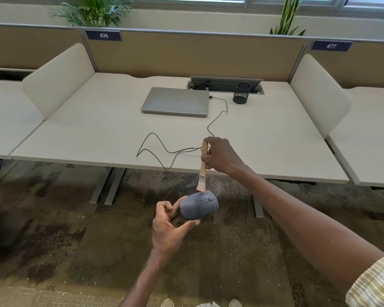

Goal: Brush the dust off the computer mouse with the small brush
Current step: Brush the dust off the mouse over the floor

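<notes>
- Left hand grips a rounded, dusty grey wired mouse.
- Right hand pinches a wooden-handled brush, bristles touching the mouse.
- Closed silver laptop and mesh pen cup sit on the desk beyond.

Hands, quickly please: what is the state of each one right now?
Left hand: closed, holding the computer mouse.
Right hand: closed, holding the small brush, bristles at the mouse.

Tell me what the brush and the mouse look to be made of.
Brush: handle looks like pale unvarnished wood, a silvery, probably metal band, and light bristles of unclear fibre. Mouse: seemingly matte grey-blue plastic, moulded shell with button seams, dull surface without glare.
</notes>
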`<state>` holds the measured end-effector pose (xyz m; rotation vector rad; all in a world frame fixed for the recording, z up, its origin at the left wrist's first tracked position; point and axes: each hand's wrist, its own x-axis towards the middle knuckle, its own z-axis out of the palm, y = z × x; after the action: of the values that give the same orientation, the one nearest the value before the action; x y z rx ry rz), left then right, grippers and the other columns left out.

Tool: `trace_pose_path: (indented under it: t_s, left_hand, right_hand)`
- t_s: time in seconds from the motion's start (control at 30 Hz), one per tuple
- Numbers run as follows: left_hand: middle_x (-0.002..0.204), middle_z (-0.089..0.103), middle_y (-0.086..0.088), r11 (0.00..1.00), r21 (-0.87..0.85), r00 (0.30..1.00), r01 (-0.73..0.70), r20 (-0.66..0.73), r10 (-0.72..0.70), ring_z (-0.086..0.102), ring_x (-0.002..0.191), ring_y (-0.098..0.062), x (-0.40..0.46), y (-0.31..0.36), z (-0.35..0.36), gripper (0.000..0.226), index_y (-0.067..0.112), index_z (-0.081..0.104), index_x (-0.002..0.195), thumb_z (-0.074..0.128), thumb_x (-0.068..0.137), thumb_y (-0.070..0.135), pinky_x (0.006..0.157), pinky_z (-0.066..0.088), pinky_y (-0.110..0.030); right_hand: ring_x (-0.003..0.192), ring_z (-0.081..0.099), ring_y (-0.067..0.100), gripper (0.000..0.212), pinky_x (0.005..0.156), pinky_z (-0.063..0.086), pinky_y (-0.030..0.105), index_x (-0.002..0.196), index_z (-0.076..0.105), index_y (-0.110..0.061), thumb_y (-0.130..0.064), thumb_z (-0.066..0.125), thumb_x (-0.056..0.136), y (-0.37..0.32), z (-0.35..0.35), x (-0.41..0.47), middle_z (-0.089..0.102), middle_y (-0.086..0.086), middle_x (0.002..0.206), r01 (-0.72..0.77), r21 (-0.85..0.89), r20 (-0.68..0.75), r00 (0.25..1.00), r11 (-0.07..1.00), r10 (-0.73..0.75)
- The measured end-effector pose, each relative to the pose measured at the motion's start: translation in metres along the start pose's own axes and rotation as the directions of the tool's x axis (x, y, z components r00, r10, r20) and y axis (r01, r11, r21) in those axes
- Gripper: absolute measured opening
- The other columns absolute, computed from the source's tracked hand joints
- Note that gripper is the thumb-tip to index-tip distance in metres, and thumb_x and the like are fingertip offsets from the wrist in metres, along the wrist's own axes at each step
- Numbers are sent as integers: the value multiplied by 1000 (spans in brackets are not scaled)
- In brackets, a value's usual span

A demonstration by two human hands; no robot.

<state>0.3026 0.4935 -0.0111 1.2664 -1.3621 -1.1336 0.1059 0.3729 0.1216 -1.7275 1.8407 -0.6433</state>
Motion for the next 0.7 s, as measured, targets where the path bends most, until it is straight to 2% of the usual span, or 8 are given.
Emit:
trace_pose_path:
  t_s: [0.13,0.27,0.37,0.43,0.57,0.63,0.7]
  left_hand:
    - [104,65,-18,1000,-7,1000,24,-3,-24,72,98,-23,1,-5,-1,75,27,40,98,95,51,46,82,62,-45]
    - [99,65,-14,1000,-8,1000,23,-2,-23,73,94,-20,0,-5,0,74,31,41,97,94,50,53,78,63,-41]
    - [107,65,-15,999,-20,999,31,14,-31,72,102,-21,-2,-7,-1,77,23,41,101,95,53,46,81,62,-47]
    - [110,65,-15,999,-31,999,40,15,-40,71,105,-21,-3,-8,-3,77,21,41,104,95,54,42,83,61,-50]
    - [115,68,-7,997,-62,999,43,8,-42,70,109,-19,-4,-5,-5,79,33,49,115,95,53,49,88,60,-37]
    - [124,68,-2,994,-98,999,45,14,-44,66,117,-14,-3,-3,-7,88,29,51,130,95,55,46,94,57,-32]
    - [130,67,1,991,-125,999,50,27,-47,64,122,-14,-3,-2,-7,93,20,52,137,95,58,41,96,55,-29]
  right_hand:
    - [58,70,23,28,61,65,34,117,60,5,4,66,90,-9,3,-9,71,22,87,65,138,-4,998,988,-65]
    - [57,70,20,40,60,64,31,129,57,-3,4,67,91,-10,9,-14,70,19,91,89,130,36,995,988,-94]
    - [69,72,28,43,70,65,39,133,55,-6,2,66,92,-4,5,-13,69,20,95,80,86,5,997,993,-80]
    - [72,73,29,44,69,65,35,134,55,-7,2,66,93,1,1,-14,69,20,94,88,97,-19,996,991,-87]
    - [66,75,18,41,66,64,25,130,53,-12,0,67,94,8,-7,-22,73,13,83,156,222,-67,987,963,-144]
    - [65,75,14,40,64,61,22,126,54,-16,1,68,93,10,-10,-29,74,10,81,203,268,-74,979,942,-190]
    - [67,76,15,38,67,62,25,124,54,-17,3,67,93,13,-12,-37,74,11,79,227,289,-52,974,930,-221]
